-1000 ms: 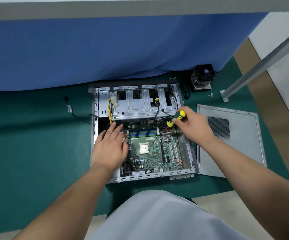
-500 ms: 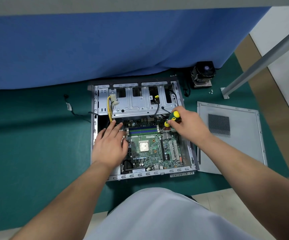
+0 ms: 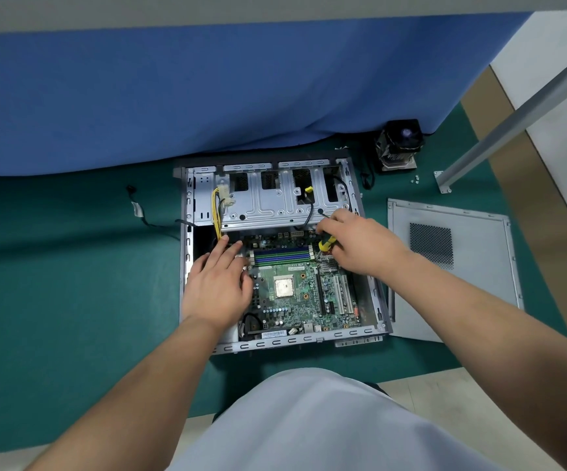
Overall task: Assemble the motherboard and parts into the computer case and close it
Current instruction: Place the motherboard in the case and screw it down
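Green board: the motherboard [image 3: 295, 294] lies flat inside the open computer case [image 3: 280, 345], its silver chip square near the middle and blue memory slots along the far edge.
Case: grey metal, lying on its side on the green tabletop [image 3: 71, 283], open top facing up, drive cage [image 3: 275, 202] filling the far end.
Right hand: the right hand [image 3: 360, 246] reaches in over the far right corner of the board, fingers curled round a yellow-and-black screwdriver [image 3: 326, 244]; only a bit of the handle peeks out under the palm, and the tip is hidden.
Left hand: the left hand [image 3: 217, 283] lies flat on the near left part of the board, fingers straight and spread, fingertips pointing towards the drive cage, gripping nothing.
Cables: a yellow wire bundle [image 3: 215, 215] drops from the cage down beside the left fingertips; a black cable [image 3: 153, 222] trails out of the case's left wall onto the tabletop.
Side panel: the grey side panel [image 3: 455, 266] with its mesh vent lies flat just right of the case.
Cooler: a black fan cooler [image 3: 399, 144] stands beyond the case's far right corner, near the blue cloth [image 3: 207, 90].
Screws: a few small screws [image 3: 416, 179] sit right of the cooler, by the foot of a metal leg [image 3: 513, 113].
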